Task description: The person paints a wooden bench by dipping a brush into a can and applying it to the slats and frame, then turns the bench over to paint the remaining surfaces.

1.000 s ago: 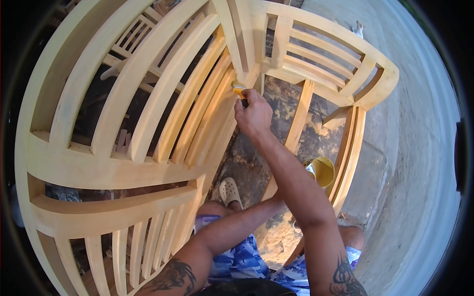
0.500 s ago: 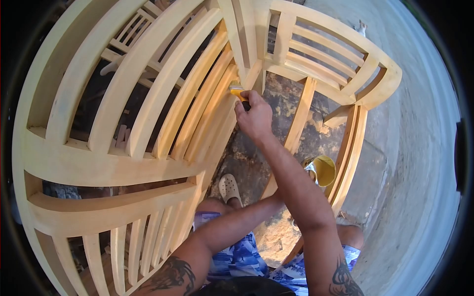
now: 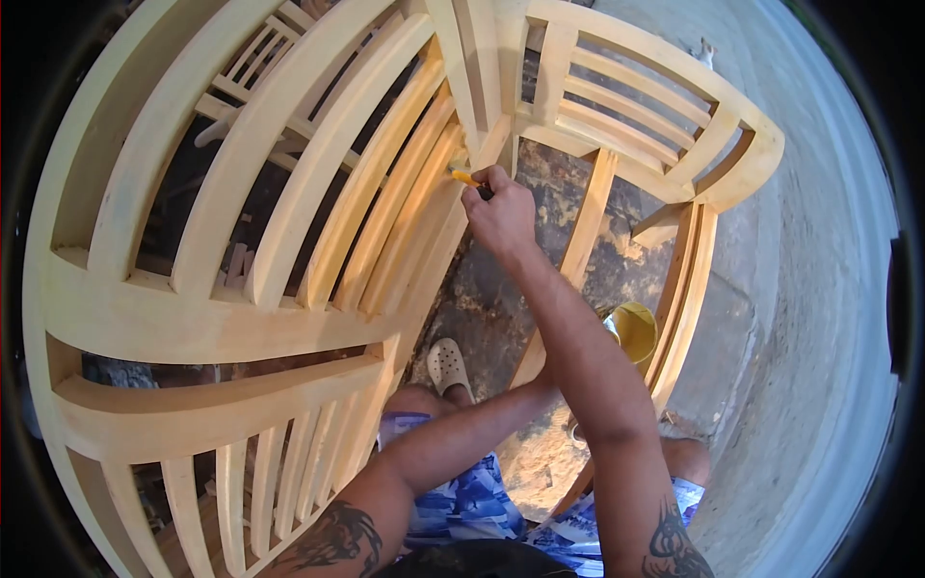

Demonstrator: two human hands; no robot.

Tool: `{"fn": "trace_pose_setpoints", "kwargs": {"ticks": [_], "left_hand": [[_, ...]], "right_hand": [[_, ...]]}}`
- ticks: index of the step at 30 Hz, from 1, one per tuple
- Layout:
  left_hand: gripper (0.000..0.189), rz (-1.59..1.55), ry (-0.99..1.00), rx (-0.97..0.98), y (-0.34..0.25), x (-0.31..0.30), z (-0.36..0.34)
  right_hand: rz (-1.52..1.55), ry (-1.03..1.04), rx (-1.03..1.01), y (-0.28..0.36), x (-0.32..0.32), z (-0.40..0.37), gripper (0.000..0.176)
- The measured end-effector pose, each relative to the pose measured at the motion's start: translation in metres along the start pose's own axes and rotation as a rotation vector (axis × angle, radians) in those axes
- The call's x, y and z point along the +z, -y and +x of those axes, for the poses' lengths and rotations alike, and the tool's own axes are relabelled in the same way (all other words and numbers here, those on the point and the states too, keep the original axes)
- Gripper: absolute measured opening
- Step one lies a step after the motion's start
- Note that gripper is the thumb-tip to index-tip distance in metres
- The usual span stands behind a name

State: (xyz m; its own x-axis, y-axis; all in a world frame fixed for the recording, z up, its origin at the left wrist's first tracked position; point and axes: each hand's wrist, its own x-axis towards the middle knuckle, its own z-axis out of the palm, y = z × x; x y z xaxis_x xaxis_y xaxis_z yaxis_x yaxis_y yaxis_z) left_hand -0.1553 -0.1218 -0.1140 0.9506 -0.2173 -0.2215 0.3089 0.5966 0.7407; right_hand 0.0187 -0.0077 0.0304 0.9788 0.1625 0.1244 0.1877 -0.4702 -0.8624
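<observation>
My right hand has crept up and a touch to the right since a moment ago, and the scraper has turned. Its broad yellow face showed before; now only a thin edge pokes out to the left of my grip. That grip is pinched tight on the dark handle, thumb and fingers closed round it. The blade tip sits against the end of the slat just left of the grip, where the slats run into the upright post above. I judge the work has moved off the slat's face and into that corner. My left arm reaches under my right forearm and its hand is hidden, so I cannot tell that grip. The yellow tin stands on the floor, well below and right of the grip.
</observation>
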Motion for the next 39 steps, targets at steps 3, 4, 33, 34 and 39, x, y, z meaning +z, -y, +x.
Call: {"fn": "trace_pose_setpoints", "kwargs": {"ticks": [3, 4, 33, 34, 39], "left_hand": [[0.017, 0.002, -0.006, 0.007, 0.001, -0.002, 0.003], [0.017, 0.006, -0.008, 0.009, 0.001, -0.002, 0.003], [0.024, -0.152, -0.177, 0.029, 0.008, 0.008, 0.013], [0.024, -0.009, -0.177, -0.036, 0.003, 0.009, 0.016], [0.022, -0.023, -0.136, -0.043, -0.005, 0.010, 0.008]], "right_hand": [[0.089, -0.184, -0.058, 0.003, -0.001, 0.006, 0.027], [0.066, -0.104, -0.037, 0.001, 0.000, 0.006, 0.026], [0.427, 0.675, 0.292, 0.025, -0.020, -0.070, 0.022], [0.405, 0.720, 0.246, 0.020, -0.015, -0.072, 0.022], [0.326, 0.715, 0.216, 0.021, -0.014, -0.068, 0.023]]}}
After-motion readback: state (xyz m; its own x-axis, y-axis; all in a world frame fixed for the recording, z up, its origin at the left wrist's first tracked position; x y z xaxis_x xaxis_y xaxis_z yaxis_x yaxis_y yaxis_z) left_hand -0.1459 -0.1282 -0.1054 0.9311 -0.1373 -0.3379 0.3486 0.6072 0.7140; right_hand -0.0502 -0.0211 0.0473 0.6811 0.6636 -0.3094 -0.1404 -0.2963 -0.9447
